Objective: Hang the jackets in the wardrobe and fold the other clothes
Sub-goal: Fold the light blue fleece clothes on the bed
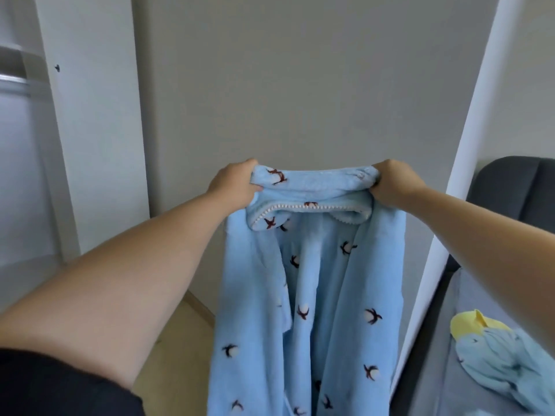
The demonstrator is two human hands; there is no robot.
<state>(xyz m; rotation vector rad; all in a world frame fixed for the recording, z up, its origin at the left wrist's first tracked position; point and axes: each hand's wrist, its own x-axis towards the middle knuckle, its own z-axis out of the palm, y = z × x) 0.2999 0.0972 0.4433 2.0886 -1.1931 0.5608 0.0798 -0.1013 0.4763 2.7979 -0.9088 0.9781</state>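
1. Up in the air hangs a fluffy blue robe (312,295) with little dark and white shapes, held by its collar in front of a white wardrobe door (300,85).
2. Left hand (234,183) squeezes the collar at 9 o'clock.
3. Right hand (393,184) squeezes it at 3 o'clock.
4. At 4 o'clock, a blue and yellow garment (498,358) lies on a grey sofa (516,187).

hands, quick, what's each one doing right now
Left hand: closed, gripping the top left edge of the light blue fleece robe with dark flower prints.
Right hand: closed, gripping its top right edge.
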